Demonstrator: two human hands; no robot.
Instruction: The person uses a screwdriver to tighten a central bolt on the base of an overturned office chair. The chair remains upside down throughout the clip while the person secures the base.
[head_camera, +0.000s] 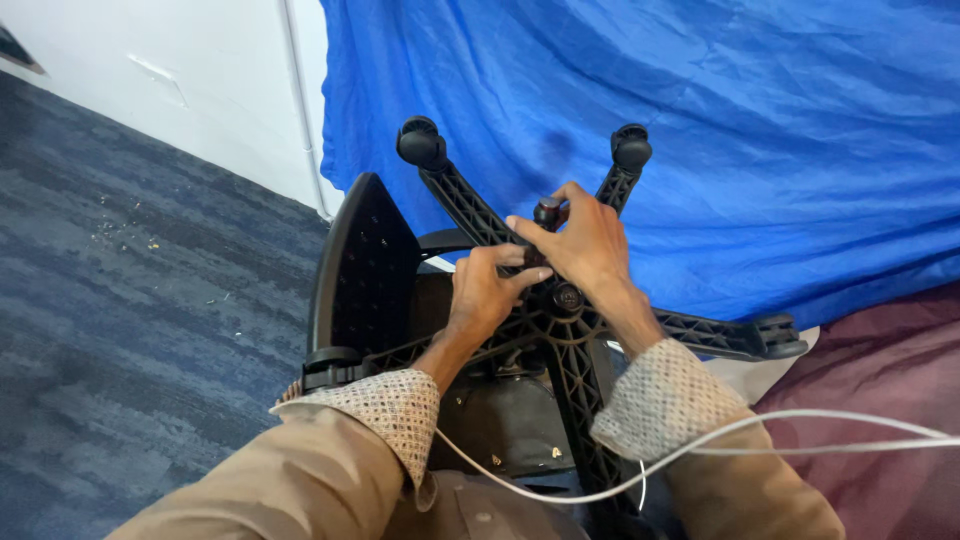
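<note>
An upturned black office chair lies below me, its star-shaped base facing up. My left hand grips the base near its hub. My right hand holds a small dark caster just above the hub, fingers wrapped around it. Two casters sit on the far arms: one on the left arm, one on the right arm. The chair's perforated black backrest stands on edge at the left.
A blue cloth hangs behind the chair. A maroon cloth lies at the right. A white cable crosses my forearms. Grey carpet covers the floor at left, with a white wall beyond.
</note>
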